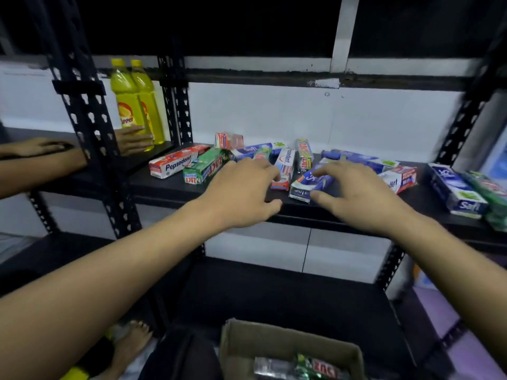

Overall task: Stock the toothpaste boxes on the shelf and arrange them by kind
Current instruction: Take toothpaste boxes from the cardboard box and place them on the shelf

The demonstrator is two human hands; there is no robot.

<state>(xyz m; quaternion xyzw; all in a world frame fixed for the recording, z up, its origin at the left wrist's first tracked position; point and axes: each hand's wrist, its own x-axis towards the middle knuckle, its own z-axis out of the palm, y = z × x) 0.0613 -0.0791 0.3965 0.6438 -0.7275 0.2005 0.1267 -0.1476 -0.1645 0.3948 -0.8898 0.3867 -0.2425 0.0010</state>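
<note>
A loose heap of toothpaste boxes lies on the black metal shelf board point(164, 185) across the middle of the view. The left hand point(241, 190) hangs over the heap with its fingers spread and slightly bent and its thumb apart. Its fingertips are at the end-on red-and-white Pepsodent box point(284, 171) at its one o'clock, and it grips nothing. The right hand point(356, 196) curves its fingers over the crumpled blue-and-white Soft box point(301, 189) at its nine o'clock, with the thumb just beside the box's near end. Whether it clasps that box or only rests on it cannot be told. At the left hand's ten o'clock lies a green Zact box point(204, 171), touching a long red-and-white Pepsodent box point(175, 165) beyond it. At the hand's twelve o'clock are a small red-and-white box point(229, 140) at the back and a long blue-and-white box point(255, 150). Between the hands, further back, a yellow-green Zact box point(304, 154) stands tilted. A dark blue long box point(356, 159) lies at the right hand's twelve o'clock, and a partly covered Pepsodent box point(403, 178) at its two o'clock. At the view's three o'clock a large blue Soft box point(458, 193) lies against green boxes point(491, 193). At ten o'clock stand two yellow plastic bottles point(129, 105), with another person's hand point(134, 138) on them. At six o'clock a brown cardboard carton point(288, 341) holds more packs, too blurred to read.
</note>
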